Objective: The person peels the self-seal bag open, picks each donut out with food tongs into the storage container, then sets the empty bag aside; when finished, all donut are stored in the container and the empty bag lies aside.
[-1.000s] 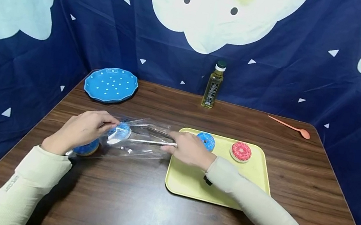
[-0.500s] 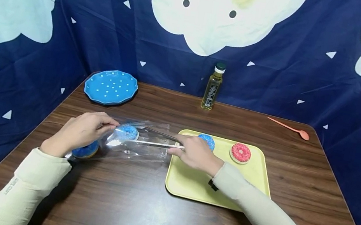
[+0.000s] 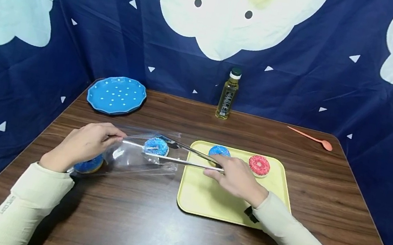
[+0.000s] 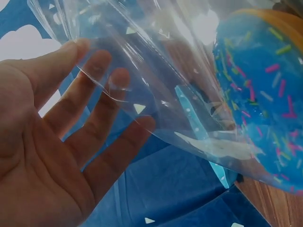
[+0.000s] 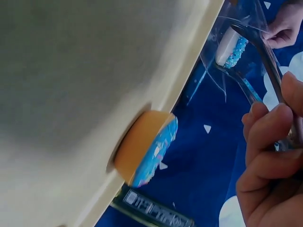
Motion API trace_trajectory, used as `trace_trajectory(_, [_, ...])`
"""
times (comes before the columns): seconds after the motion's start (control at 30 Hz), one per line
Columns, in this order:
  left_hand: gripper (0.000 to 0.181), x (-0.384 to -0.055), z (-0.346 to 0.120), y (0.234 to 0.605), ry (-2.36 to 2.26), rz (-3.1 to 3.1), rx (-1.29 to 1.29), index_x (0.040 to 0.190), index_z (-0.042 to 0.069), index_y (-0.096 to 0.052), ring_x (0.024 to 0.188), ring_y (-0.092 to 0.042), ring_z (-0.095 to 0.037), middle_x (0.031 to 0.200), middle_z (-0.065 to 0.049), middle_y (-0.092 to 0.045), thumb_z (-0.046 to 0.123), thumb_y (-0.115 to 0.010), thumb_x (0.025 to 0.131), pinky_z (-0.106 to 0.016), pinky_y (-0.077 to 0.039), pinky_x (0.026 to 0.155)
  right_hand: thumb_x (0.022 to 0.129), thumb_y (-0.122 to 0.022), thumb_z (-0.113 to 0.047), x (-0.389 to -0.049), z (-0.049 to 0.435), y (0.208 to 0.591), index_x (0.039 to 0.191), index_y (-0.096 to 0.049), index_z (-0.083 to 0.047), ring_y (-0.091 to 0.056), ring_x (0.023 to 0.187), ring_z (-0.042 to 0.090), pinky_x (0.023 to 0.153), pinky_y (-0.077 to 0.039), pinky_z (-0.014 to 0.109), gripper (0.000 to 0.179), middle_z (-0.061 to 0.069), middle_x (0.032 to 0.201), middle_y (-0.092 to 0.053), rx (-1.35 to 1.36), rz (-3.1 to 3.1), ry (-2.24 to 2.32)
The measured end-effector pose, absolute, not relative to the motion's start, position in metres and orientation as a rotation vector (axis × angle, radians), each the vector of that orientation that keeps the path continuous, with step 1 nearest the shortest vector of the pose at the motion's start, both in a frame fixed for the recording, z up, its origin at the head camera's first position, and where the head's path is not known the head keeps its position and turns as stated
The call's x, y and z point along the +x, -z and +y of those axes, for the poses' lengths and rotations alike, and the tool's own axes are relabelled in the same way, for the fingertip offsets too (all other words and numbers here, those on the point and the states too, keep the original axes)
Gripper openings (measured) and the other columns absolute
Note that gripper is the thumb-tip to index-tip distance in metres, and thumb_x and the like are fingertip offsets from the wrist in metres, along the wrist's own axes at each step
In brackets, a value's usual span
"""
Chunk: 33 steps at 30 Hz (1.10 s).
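Observation:
My left hand (image 3: 90, 143) pinches the upper edge of a clear plastic bag (image 3: 132, 160) lying on the table; in the left wrist view the film (image 4: 156, 80) lies across its fingers (image 4: 102, 94). One blue-iced donut (image 3: 89, 163) sits deep in the bag, seen close up as the sprinkled donut (image 4: 265, 94). My right hand (image 3: 228, 174) grips metal tongs (image 3: 187, 157), which clamp a second blue donut (image 3: 156, 146) near the bag's mouth. The right wrist view shows the fingers (image 5: 267, 156) curled round the tongs (image 5: 272, 71) and that donut (image 5: 232, 47).
A yellow tray (image 3: 208, 197) lies right of the bag with a blue donut (image 3: 220, 150) and a pink donut (image 3: 259, 165) on it. Further back stand a blue dotted plate (image 3: 117, 95), an oil bottle (image 3: 227, 94) and an orange spoon (image 3: 313, 139).
My right hand has drawn the tongs and the clamped blue donut to the right, from deeper in the bag toward its mouth. The left hand has kept its hold on the bag.

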<state>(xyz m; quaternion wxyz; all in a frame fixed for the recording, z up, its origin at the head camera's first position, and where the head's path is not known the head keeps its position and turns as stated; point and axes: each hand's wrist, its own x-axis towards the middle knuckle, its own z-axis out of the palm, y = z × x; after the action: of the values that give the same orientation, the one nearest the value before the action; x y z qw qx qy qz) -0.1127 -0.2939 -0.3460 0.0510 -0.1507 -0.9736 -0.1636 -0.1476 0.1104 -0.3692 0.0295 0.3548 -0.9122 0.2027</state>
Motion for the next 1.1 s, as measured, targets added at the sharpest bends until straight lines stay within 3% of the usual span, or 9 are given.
trace_trajectory(0.07, [0.022, -0.112, -0.294, 0.346, 0.498, -2.971, -0.445, 0.117, 0.011, -0.075, 0.099, -0.068, -0.029, 0.111, -0.008, -0.072, 0.022, -0.062, 0.102, -0.053, -0.054, 0.077, 0.094, -0.07, -0.042, -0.144, 0.118, 0.369, 0.127, -0.068, -0.007, -0.071, 0.096, 0.028, 0.075, -0.055, 0.046, 0.048, 0.009, 0.115, -0.072, 1.077, -2.804, -0.618])
trace_trajectory(0.23, [0.022, -0.111, -0.294, 0.345, 0.515, -2.98, -0.436, 0.117, 0.01, -0.074, 0.1, -0.068, -0.029, 0.11, -0.009, -0.072, 0.021, -0.062, 0.102, -0.054, -0.054, 0.079, 0.093, -0.072, -0.04, -0.135, 0.137, 0.369, 0.125, -0.07, -0.008, -0.071, 0.091, 0.024, 0.073, -0.055, 0.045, 0.045, 0.006, 0.112, -0.073, 1.032, -2.782, -0.621])
trace_trajectory(0.43, [0.022, -0.111, -0.294, 0.346, 0.528, -2.99, -0.433, 0.117, 0.01, -0.074, 0.1, -0.068, -0.03, 0.111, -0.01, -0.072, 0.021, -0.062, 0.102, -0.054, -0.055, 0.079, 0.091, -0.076, -0.035, -0.123, 0.16, 0.371, 0.114, -0.074, -0.017, -0.054, 0.069, 0.01, 0.059, -0.046, 0.034, 0.03, -0.011, 0.084, -0.065, 0.954, -2.811, -0.663])
trace_trajectory(0.67, [0.022, -0.112, -0.294, 0.347, 0.517, -2.985, -0.446, 0.117, 0.01, -0.074, 0.101, -0.068, -0.03, 0.112, -0.01, -0.072, 0.02, -0.062, 0.102, -0.055, -0.055, 0.079, 0.091, -0.076, -0.032, -0.109, 0.185, 0.371, 0.114, -0.073, -0.015, -0.056, 0.074, 0.01, 0.067, -0.047, 0.036, 0.029, -0.011, 0.087, -0.065, 0.865, -2.85, -0.664])
trace_trajectory(1.1, [0.023, -0.113, -0.293, 0.345, 0.511, -3.001, -0.386, 0.117, 0.013, -0.075, 0.104, -0.067, -0.032, 0.115, -0.01, -0.071, 0.024, -0.061, 0.103, -0.058, -0.053, 0.077, 0.088, -0.078, -0.032, -0.094, 0.212, 0.37, 0.111, -0.074, -0.02, -0.05, 0.068, 0.006, 0.059, -0.039, 0.03, 0.026, -0.017, 0.076, -0.053, 0.805, -2.877, -0.619])
